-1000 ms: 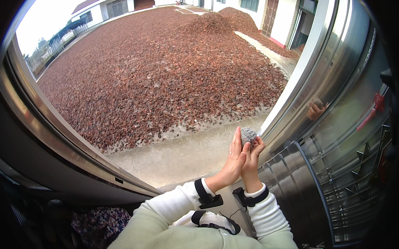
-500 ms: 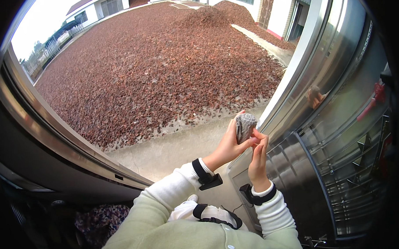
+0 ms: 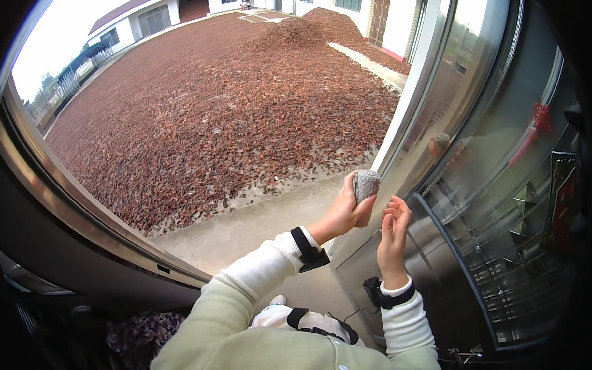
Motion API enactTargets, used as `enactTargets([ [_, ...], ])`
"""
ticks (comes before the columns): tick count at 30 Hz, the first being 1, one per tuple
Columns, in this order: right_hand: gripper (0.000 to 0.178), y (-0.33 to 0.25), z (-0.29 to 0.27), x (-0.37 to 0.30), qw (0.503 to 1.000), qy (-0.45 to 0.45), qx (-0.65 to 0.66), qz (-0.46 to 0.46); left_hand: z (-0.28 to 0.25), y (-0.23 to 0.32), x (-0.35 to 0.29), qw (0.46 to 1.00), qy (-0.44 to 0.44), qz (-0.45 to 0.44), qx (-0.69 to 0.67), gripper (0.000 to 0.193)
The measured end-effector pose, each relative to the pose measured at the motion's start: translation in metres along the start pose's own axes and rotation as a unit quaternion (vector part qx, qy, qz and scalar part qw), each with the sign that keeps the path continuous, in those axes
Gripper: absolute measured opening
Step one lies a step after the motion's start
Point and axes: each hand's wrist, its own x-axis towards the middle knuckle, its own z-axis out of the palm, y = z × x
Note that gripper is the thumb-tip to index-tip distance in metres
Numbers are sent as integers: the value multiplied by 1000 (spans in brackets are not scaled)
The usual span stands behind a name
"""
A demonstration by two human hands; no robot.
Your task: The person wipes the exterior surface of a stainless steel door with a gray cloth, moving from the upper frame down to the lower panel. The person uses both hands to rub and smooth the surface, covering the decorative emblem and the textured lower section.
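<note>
Clamped in the left hand (image 3: 341,211), with thumb pressed across the near side and fingers around behind: a grey rounded bundle (image 3: 368,184), raised in front of the body, above the concrete strip (image 3: 245,232) and near the metal door (image 3: 436,291). Gripped so probably for stopping a soft, rolled thing from loosening. Carried by this one hand alone, so apparently light. Just beside, the right hand (image 3: 394,240): apart from the bundle, with nothing visible in it, fingers half bent and pointing upward, perhaps placed so near for easy reach.

Seen on the bundle: a rough, fuzzy surface, similar to thick knit or fleece, with a fold at the left edge. Cannot tell the exact material, nor anything inside. Around both wrists, black straps (image 3: 304,245) with small dark boxes, fastened over the white knitted cuffs (image 3: 405,325), probably against sliding. At the right, smooth reflecting metal of the door, with raised pyramid shapes, curved dark trim and a red tassel (image 3: 540,119). Beyond the concrete, spread broadly, reddish-brown pieces (image 3: 222,122), small and dry-looking, probably laid flat for airing; farther back, heaped into a rounded mound (image 3: 297,31).
</note>
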Motion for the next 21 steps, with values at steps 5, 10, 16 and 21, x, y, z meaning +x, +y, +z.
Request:
enactTargets([
  [5,36,9,-57,-15,998,16,-58,11,37,-16,32,997,60,35,26,72],
  [10,33,10,-94,-23,988,17,-154,-22,80,-15,46,988,142,33,58,65],
  [16,26,22,-112,-21,981,47,-189,-10,118,-14,65,987,139,-13,84,70],
  [21,31,30,-112,-15,964,70,-258,2,140,-27,84,984,169,-11,56,72],
])
